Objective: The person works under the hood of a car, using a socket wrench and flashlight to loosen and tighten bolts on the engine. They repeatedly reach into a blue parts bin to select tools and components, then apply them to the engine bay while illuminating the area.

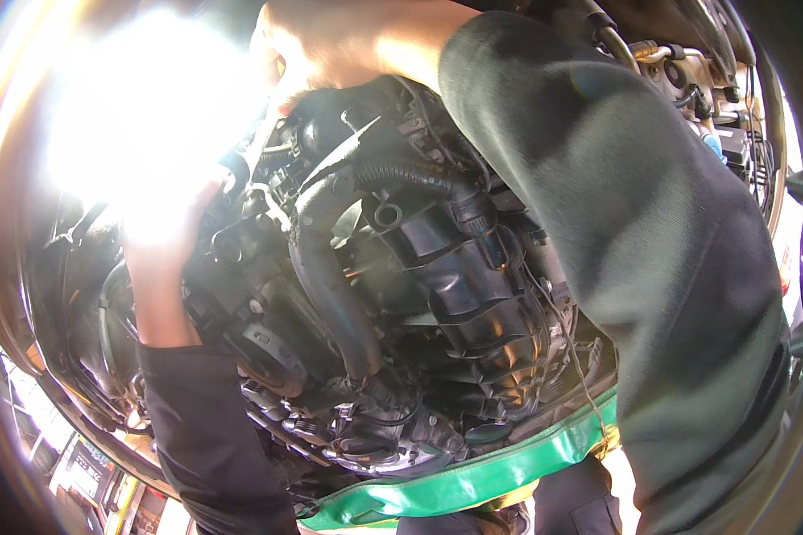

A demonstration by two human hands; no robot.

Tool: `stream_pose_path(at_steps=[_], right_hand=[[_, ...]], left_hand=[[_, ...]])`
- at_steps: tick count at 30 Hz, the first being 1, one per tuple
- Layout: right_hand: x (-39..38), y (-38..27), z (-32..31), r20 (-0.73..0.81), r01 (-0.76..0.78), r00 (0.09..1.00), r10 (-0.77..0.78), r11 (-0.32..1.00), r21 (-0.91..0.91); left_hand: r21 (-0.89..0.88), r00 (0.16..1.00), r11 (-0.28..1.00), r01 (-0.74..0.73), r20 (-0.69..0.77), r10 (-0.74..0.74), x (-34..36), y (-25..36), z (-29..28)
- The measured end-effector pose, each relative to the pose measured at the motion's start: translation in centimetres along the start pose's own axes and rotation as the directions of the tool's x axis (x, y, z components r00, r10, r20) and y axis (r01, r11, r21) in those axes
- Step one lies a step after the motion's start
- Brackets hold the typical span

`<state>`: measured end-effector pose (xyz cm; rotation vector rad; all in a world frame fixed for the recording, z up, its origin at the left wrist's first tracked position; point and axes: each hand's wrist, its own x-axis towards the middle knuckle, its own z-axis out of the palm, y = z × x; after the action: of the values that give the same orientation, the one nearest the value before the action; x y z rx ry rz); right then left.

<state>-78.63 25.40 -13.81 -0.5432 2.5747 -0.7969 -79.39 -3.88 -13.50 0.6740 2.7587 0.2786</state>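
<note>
From my end, the engine [419, 236] fills the middle of the bay, spread out beneath and between both arms. The left hand [165, 209] reaches into its upper left side; glare bleaches most of it, so I can't tell whether it grips anything. Across from it, the right hand [308, 53] is at the top with fingers bent downward; their tips fade into the same glare, and I can't make out a hold there either.

Below the right hand I see a thick black hose [326, 281] curving down the engine, with a corrugated hose [406, 169] beside its upper end. Right of these sits the ribbed black plastic housing [459, 294], and a thin wire [562, 330] runs down past it. The dark right sleeve [651, 232] crosses the right side; the left sleeve [201, 419] rises from below. Along the near edge I have a shiny green cover [473, 477], dark trousers [571, 504] beneath it.
</note>
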Motion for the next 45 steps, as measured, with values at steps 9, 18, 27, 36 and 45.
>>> stream_pose_path(at_steps=[9, 18, 27, 36, 45], right_hand=[[-0.7, -0.5, 0.9, -0.054, 0.011, 0.998, -0.012, 1.0, -0.006], [-2.8, -2.3, 3.1, -0.304, -0.039, 0.953, 0.012, 0.996, -0.084], [-7.3, -7.3, 5.1, -0.539, -0.042, 0.838, -0.088, 0.974, -0.224], [-9.8, -12.3, 6.4, -0.581, -0.012, 0.813, -0.048, 0.995, -0.099], [-9.1, -8.4, 4.1, -0.861, -0.021, 0.485, 0.156, 0.986, 0.166]], left_hand=[[0.303, 0.998, 0.952, -0.037, -0.042, 0.052, -0.3, 0.6, 0.0], [0.19, 0.997, 0.98, -0.066, -0.026, 0.072, -0.5, 1.6, -0.5], [0.049, 0.972, 0.991, -0.124, -0.193, 0.131, -0.2, 2.2, -0.1], [0.108, 0.937, 0.948, -0.298, -0.157, 0.312, 0.1, -1.7, 1.7], [-0.121, 0.993, 0.992, 0.027, -0.114, -0.04, 0.6, -2.9, 1.3]])
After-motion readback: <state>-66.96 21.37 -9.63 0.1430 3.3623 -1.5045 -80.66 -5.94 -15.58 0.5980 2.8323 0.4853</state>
